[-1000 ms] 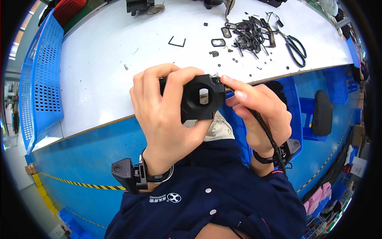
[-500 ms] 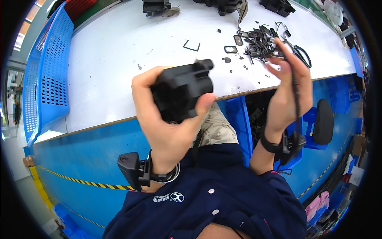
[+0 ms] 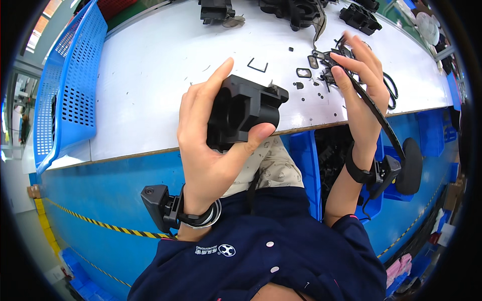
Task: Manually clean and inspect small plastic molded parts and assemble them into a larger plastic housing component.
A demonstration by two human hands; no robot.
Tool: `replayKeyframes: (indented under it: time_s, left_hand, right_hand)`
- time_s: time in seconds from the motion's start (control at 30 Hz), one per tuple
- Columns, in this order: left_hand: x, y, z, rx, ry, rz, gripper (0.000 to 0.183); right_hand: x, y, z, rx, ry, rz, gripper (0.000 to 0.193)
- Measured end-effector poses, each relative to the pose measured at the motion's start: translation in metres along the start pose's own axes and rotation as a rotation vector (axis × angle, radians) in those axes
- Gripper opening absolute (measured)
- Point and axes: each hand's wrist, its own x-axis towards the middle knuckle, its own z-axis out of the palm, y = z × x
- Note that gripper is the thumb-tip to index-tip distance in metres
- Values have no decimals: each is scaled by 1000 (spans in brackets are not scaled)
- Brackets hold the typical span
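Whether the half-curled right hand (image 3: 365, 83) holds the black strip (image 3: 375, 109) is unclear. The left hand (image 3: 203, 143) clasps a black plastic housing (image 3: 246, 108).

Bright, even, whitish light over the counter (image 3: 150, 75), its pale top close to washed out; shadows faint, soft-edged; window (image 3: 44, 22) at upper left glows pale; black block (image 3: 246, 108) in left hand (image 3: 211, 160) fairly crisp, its hollow sunk to near-black; right hand (image 3: 365, 83) a touch soft at fingertips; fisheye bows counter's front edge and blue basket (image 3: 80, 70); pink bundle (image 3: 398, 268) at lower right blurry; corners fall to black.
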Motion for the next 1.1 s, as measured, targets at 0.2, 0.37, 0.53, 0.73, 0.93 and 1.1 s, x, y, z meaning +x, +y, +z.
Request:
replayKeyframes:
  time_s: [0.2, 0.37, 0.53, 0.73, 0.93, 1.1]
  left_hand:
    - [2, 3, -11, 366, -143, 237, 68]
    - [6, 9, -35, 423, -350, 381, 65]
    - [8, -4, -42, 132, -324, 333, 61]
    - [7, -13, -41, -52, -272, 277, 62]
    - [7, -16, -39, 4, -278, 303, 60]
    - [8, -13, -36, 14, -260, 313, 58]
  right_hand:
    - [-3, 3, -4, 84, 18, 109, 14]
    - [-2, 9, -7, 5, 67, -2, 13]
    - [-8, -15, -9, 375, -51, 41, 17]
    - [-15, -55, 1, 707, -278, -346, 30]
    - [-16, -68, 9, 603, -254, -398, 23]
    - [-11, -73, 4, 483, -277, -448, 23]
